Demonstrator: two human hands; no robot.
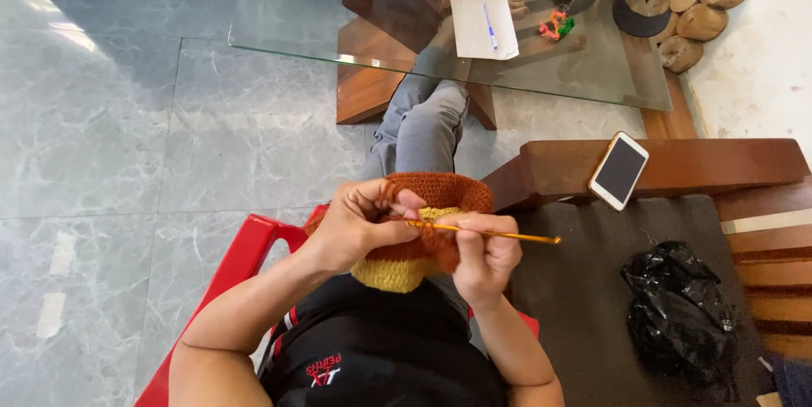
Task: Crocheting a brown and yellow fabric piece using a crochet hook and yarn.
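Red plastic of a chair (245,250) is seen at the left, beneath the seated person. The left hand (359,225) is closed on the brown and yellow crocheted piece (427,229), which is held over the lap, its fingers pinching the brown edge. To its right, a golden crochet hook (495,233) is clamped in the grip of the right hand (482,255), its tip buried in the stitches. A loop could be dropped if the pinch were loosened. Further right, a phone (619,170) is balanced on a wooden armrest (719,162) and could be knocked off by an elbow; a black bag (681,310) lies below.
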